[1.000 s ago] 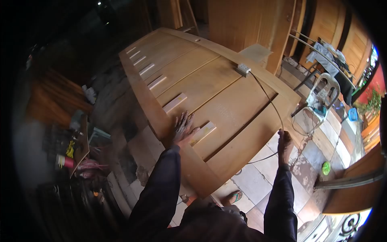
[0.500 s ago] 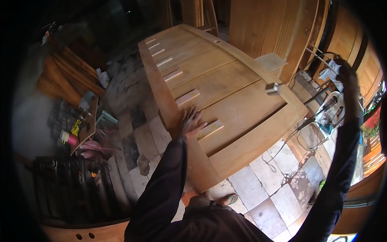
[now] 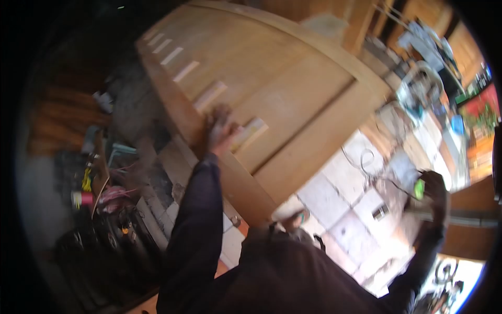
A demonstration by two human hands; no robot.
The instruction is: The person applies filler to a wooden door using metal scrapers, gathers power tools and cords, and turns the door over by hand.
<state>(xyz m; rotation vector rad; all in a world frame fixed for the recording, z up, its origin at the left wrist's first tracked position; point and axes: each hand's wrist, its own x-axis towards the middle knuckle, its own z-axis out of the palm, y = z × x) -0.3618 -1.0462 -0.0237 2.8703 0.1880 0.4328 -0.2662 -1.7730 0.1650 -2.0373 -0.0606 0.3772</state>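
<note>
A wooden door panel lies flat in front of me, with several pale wood strips along its left side. My left hand rests on the panel's left edge, fingers apart, between two strips. The nearer strip is beside its thumb side. Off to the right, my right hand is low over the tiled floor, blurred; its fingers and any contents are unclear. A dark cable runs close to it. A small metallic-looking block appears against the tiles; whether it is airborne, I cannot tell.
Wood boards are stacked at the left. A pink container and yellow item stand near dark slatted material. At the right are a white chair and cloth. Several cables cross the tiled floor.
My right hand has dropped from high beside the cloth to low over the floor. The small block has shifted from over the panel to against the tiles. My left hand stays on the panel; the view has shifted.
</note>
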